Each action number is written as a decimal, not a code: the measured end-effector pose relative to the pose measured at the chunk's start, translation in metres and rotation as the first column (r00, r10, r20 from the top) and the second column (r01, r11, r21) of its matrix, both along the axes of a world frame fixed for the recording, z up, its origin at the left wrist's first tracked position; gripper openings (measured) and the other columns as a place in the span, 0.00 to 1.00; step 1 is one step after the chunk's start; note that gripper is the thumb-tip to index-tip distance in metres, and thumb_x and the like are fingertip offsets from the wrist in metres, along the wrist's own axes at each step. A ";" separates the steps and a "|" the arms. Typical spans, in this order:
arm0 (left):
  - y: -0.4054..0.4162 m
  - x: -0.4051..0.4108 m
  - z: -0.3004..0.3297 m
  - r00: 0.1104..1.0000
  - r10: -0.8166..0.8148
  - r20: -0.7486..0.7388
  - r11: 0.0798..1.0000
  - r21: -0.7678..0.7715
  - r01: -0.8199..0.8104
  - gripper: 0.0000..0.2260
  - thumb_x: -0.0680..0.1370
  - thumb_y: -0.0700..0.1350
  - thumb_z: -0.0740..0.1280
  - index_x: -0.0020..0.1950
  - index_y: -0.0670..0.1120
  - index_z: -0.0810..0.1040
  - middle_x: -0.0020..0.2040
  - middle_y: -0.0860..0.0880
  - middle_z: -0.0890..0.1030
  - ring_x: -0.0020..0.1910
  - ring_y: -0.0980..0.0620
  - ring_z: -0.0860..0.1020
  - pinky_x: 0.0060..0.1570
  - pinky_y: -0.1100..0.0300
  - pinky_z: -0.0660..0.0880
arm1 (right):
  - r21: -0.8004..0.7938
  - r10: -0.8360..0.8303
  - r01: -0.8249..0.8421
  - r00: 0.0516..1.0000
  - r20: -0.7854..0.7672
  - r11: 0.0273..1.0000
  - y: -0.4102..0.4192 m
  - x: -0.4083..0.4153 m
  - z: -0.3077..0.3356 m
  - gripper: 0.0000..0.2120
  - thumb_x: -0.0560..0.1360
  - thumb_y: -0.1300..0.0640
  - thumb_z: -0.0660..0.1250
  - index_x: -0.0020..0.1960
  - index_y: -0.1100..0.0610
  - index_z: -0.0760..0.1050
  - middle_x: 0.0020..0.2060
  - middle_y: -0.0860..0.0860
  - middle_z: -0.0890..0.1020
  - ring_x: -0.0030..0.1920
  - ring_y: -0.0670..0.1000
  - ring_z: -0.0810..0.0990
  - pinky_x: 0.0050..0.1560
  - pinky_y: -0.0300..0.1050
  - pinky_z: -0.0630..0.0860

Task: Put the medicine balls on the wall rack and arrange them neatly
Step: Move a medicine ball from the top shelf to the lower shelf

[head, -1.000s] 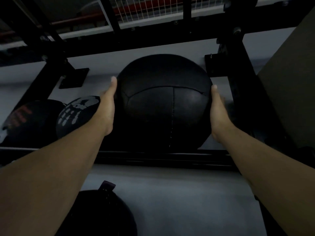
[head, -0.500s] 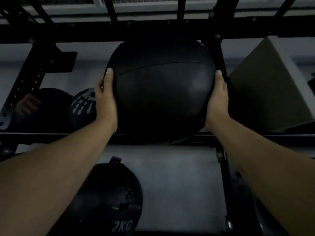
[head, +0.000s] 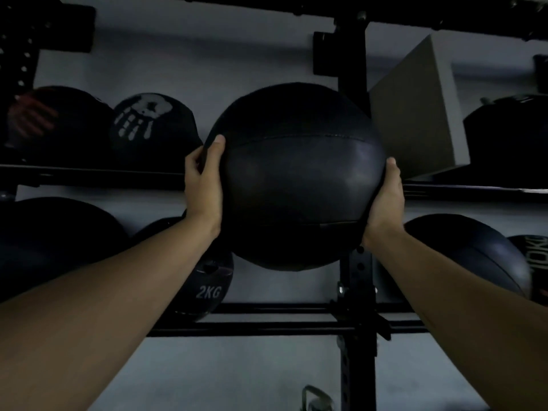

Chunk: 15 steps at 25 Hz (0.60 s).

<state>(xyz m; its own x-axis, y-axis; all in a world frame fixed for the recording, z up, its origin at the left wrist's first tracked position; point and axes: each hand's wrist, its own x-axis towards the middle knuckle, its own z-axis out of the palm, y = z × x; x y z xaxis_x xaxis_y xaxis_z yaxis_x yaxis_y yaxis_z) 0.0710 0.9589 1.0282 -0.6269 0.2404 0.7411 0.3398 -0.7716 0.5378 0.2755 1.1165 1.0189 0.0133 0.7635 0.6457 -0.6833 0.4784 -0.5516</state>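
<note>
A large black medicine ball (head: 296, 179) hangs in front of the black wall rack (head: 98, 176), held between both hands. My left hand (head: 204, 185) presses its left side and my right hand (head: 385, 200) cups its lower right side. The ball covers part of the rack's upright post (head: 357, 280) and sits in front of the upper rail. On the upper rail to the left rest a ball with a white handprint (head: 148, 129) and a ball with red print (head: 50, 123). The lower rail carries a ball marked 2KG (head: 210, 289).
A grey box (head: 415, 114) sits on the upper rail right of the post, with a dark ball (head: 510, 134) beyond it. More dark balls lie on the lower rail at the left (head: 53, 238) and right (head: 474, 253). A grey wall is behind the rack.
The ball has come away from the upper shelf and now sits lower, in front of the rail. The view has tilted down, so the lower rail and more balls show.
</note>
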 end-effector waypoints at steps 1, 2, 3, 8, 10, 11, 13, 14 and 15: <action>0.005 0.000 -0.010 1.000 -0.007 0.013 1.000 -0.015 0.007 0.38 0.69 0.71 0.70 0.74 0.55 0.73 0.67 0.52 0.81 0.65 0.53 0.80 0.70 0.50 0.77 | -0.009 -0.004 0.004 1.000 0.007 1.000 0.005 0.000 -0.008 0.32 0.74 0.31 0.63 0.74 0.44 0.76 0.67 0.48 0.84 0.67 0.54 0.82 0.72 0.57 0.77; 0.010 0.001 -0.018 1.000 -0.011 0.023 1.000 -0.026 0.011 0.37 0.68 0.71 0.70 0.73 0.55 0.73 0.68 0.52 0.80 0.65 0.53 0.80 0.70 0.50 0.77 | -0.017 -0.008 0.008 1.000 0.012 1.000 0.011 0.000 -0.014 0.32 0.74 0.32 0.63 0.73 0.44 0.77 0.67 0.49 0.84 0.66 0.54 0.83 0.72 0.58 0.77; 0.015 0.001 -0.028 0.999 -0.011 0.033 0.999 -0.035 0.012 0.35 0.68 0.71 0.69 0.72 0.57 0.74 0.68 0.52 0.80 0.65 0.53 0.80 0.70 0.50 0.77 | -0.027 -0.014 0.014 1.000 0.021 1.000 0.017 0.000 -0.021 0.32 0.73 0.31 0.63 0.72 0.45 0.78 0.66 0.49 0.85 0.66 0.54 0.83 0.72 0.58 0.77; 0.034 -0.001 -0.061 0.999 0.021 0.044 0.999 -0.031 -0.019 0.29 0.68 0.71 0.68 0.66 0.61 0.74 0.69 0.51 0.79 0.65 0.54 0.80 0.66 0.54 0.78 | -0.037 -0.038 0.042 0.993 0.114 0.998 0.041 0.000 -0.048 0.34 0.70 0.27 0.61 0.69 0.42 0.80 0.65 0.49 0.85 0.67 0.54 0.83 0.72 0.59 0.76; 0.043 -0.003 -0.073 0.995 0.041 0.087 0.999 -0.037 -0.038 0.34 0.68 0.71 0.68 0.70 0.57 0.74 0.69 0.51 0.80 0.65 0.53 0.81 0.65 0.54 0.78 | -0.058 -0.051 0.059 0.989 0.140 0.997 0.048 0.000 -0.056 0.32 0.70 0.27 0.61 0.68 0.42 0.81 0.64 0.49 0.86 0.66 0.54 0.84 0.71 0.59 0.77; 0.047 -0.004 -0.079 0.992 0.046 0.117 0.998 -0.042 -0.041 0.35 0.68 0.72 0.68 0.70 0.56 0.74 0.68 0.51 0.81 0.64 0.53 0.81 0.65 0.53 0.79 | -0.069 -0.057 0.069 0.986 0.155 0.995 0.050 0.000 -0.059 0.32 0.70 0.28 0.61 0.67 0.42 0.81 0.64 0.49 0.86 0.65 0.54 0.84 0.71 0.59 0.77; 0.056 -0.008 -0.089 0.983 0.062 0.175 0.997 -0.061 -0.052 0.36 0.67 0.72 0.69 0.70 0.55 0.76 0.66 0.51 0.82 0.62 0.54 0.82 0.66 0.51 0.79 | -0.088 -0.063 0.081 0.979 0.192 0.993 0.057 -0.004 -0.067 0.33 0.70 0.28 0.61 0.69 0.43 0.80 0.66 0.50 0.85 0.67 0.55 0.83 0.73 0.59 0.76; 0.060 -0.011 -0.094 0.978 0.069 0.196 0.996 -0.076 -0.055 0.36 0.66 0.73 0.69 0.70 0.56 0.76 0.64 0.52 0.83 0.61 0.54 0.83 0.66 0.51 0.79 | -0.098 -0.059 0.081 0.976 0.209 0.992 0.060 -0.007 -0.071 0.33 0.71 0.28 0.60 0.70 0.43 0.80 0.66 0.49 0.84 0.67 0.55 0.82 0.73 0.59 0.76; 0.064 -0.015 -0.097 0.976 0.071 0.207 0.995 -0.088 -0.053 0.36 0.66 0.73 0.70 0.69 0.57 0.77 0.63 0.53 0.84 0.60 0.54 0.83 0.65 0.51 0.80 | -0.105 -0.055 0.079 0.975 0.213 0.991 0.064 -0.010 -0.075 0.33 0.72 0.28 0.60 0.70 0.43 0.80 0.66 0.49 0.84 0.67 0.54 0.82 0.73 0.59 0.76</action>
